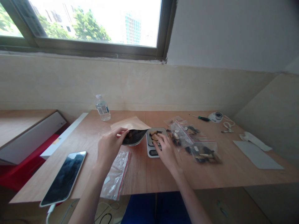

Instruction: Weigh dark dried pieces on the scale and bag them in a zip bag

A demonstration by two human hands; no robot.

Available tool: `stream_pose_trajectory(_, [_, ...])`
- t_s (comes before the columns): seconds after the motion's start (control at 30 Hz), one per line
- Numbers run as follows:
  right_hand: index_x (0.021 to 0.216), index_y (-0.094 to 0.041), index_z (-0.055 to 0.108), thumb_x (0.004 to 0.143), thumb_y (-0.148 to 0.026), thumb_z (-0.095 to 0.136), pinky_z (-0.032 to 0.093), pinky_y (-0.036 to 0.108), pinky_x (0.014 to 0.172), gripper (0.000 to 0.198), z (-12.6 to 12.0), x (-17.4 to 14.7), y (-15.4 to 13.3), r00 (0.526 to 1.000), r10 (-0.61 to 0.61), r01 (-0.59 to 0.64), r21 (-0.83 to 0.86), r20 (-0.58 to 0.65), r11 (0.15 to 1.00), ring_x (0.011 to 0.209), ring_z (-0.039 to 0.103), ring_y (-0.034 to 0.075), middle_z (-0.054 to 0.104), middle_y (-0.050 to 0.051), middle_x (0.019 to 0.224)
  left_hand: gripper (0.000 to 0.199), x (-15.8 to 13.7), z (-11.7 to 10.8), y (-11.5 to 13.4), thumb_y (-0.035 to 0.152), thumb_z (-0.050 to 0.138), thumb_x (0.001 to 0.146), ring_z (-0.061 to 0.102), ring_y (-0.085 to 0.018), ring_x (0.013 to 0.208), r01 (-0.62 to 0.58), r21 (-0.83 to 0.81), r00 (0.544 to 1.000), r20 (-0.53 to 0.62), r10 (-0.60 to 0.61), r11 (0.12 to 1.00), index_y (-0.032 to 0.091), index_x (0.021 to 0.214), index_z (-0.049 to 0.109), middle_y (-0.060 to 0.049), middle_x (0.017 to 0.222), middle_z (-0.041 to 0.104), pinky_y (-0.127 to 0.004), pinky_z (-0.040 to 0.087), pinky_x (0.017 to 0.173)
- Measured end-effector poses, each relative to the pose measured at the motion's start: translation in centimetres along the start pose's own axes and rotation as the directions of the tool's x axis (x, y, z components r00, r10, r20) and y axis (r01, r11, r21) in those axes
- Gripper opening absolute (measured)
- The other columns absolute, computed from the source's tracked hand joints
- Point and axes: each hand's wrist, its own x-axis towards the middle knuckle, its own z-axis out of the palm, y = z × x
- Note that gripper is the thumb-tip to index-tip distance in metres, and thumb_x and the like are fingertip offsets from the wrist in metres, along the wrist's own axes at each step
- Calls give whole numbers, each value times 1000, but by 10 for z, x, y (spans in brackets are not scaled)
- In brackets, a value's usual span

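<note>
My left hand [113, 141] pinches the rim of a brown paper pouch [132, 123], its dark-lined mouth opening toward me and to the right. A few pieces inside the pouch are too dim to name. On the white kitchen scale [153, 153] lie tan dried slices with dark edges [154, 135], which look like dried mushroom. My right hand [164, 149] reaches over the scale, thumb and fingers closed around some of these slices. Just in front of the pouch lies a clear zip bag [116, 175] with a red seal strip.
Right of the scale, several clear zip bags [203, 151] hold dark and tan dried pieces. A phone [64, 177] with a cable lies at the left front. A water bottle [102, 108], screwdriver [204, 119], white camera [215, 117] and grey sheet [258, 155] are further out.
</note>
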Motion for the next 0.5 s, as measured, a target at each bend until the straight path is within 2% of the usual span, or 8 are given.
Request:
stream_pose_trajectory(0.1, [117,-21,58,91,-16,41,45,37,95,31,-8,-4,-28,997,-48,60,185,-65,981,108,54,20,59,9,110,24,-1,2,2,44,51,84,67,-17,72,-2,-2,1000,15,2,1000,31,89,70,3,79,73,-23,39,59])
stream_pose_trajectory(0.2, [112,-20,60,92,-11,37,47,32,92,32,-10,-1,-62,984,-177,170,296,-1,940,103,56,17,61,7,104,23,-5,6,8,42,51,85,68,-16,73,-3,-2,999,49,3,1000,30,89,70,3,81,73,-22,38,58])
stream_pose_trajectory(0.27, [111,-17,61,91,-8,36,46,31,94,34,-8,10,-79,963,-241,199,283,121,938,104,56,17,63,8,106,23,-8,8,12,42,50,86,68,-16,73,6,10,999,43,-7,1000,30,89,69,2,81,73,-22,38,57])
stream_pose_trajectory(0.33, [112,-13,61,89,-6,36,46,32,94,34,-1,24,-89,929,-239,183,213,281,960,108,56,19,63,11,110,22,-13,10,16,41,50,86,68,-16,73,20,24,1000,20,-20,1000,30,90,70,2,80,73,-22,37,56])
stream_pose_trajectory(0.43, [109,-8,62,88,-7,40,48,32,89,31,16,49,-94,840,-136,101,94,525,990,102,61,24,66,16,108,21,-21,8,19,40,51,87,68,-17,74,49,45,999,-15,-49,998,31,91,69,3,79,73,-22,36,56])
stream_pose_trajectory(0.5, [106,-6,63,87,-10,43,48,33,87,28,33,63,-94,782,-87,59,66,617,996,99,63,26,67,18,107,21,-26,7,19,40,51,87,68,-16,75,67,39,998,-19,-67,997,31,92,69,3,79,73,-22,36,56])
